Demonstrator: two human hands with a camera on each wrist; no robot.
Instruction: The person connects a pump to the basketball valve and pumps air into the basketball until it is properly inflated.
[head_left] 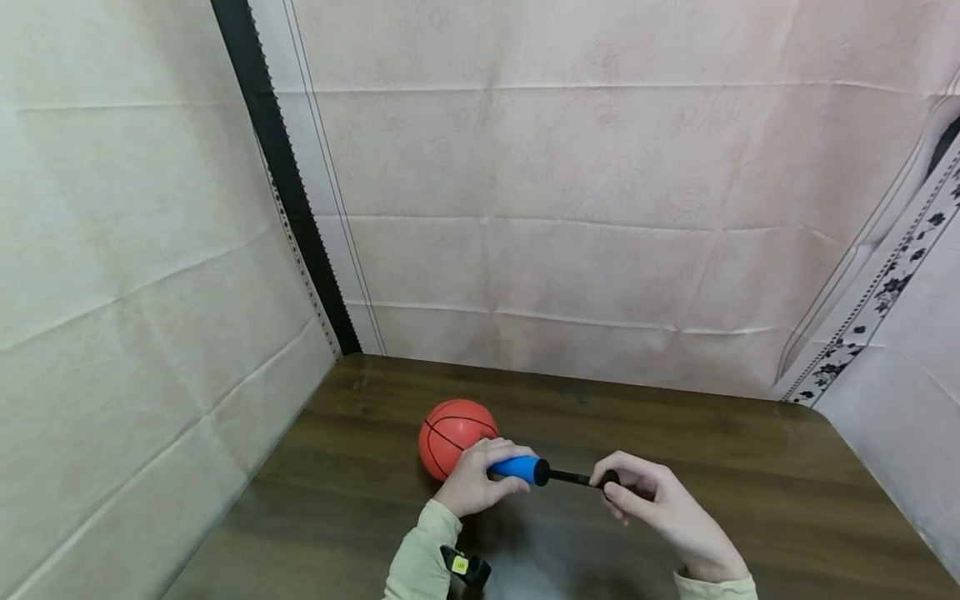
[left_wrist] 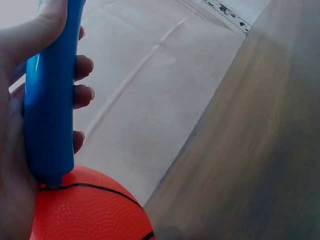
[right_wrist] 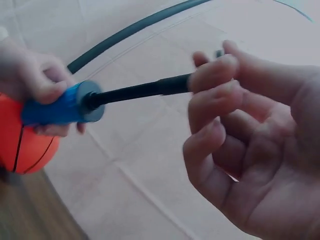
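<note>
A blue hand pump [head_left: 516,469] lies across between my hands, its black rod [head_left: 570,477] drawn out toward the right. My left hand [head_left: 480,477] grips the blue barrel, thumb on one side and fingers round the other in the left wrist view. With bent fingers and thumb, my right hand [head_left: 652,504] holds the black handle [head_left: 610,478] at the rod's end. The orange-red basketball [head_left: 454,429] with black lines sits on the table behind the left hand. In the left wrist view the barrel's far end meets the ball [left_wrist: 95,210]; a needle there cannot be made out.
The brown wooden table [head_left: 360,500] spreads under both hands. Pale creased cloth [head_left: 570,208] hangs behind it and at both sides, with a black strip [head_left: 292,183] at the left corner. A black wrist device [head_left: 467,567] sits by the left sleeve.
</note>
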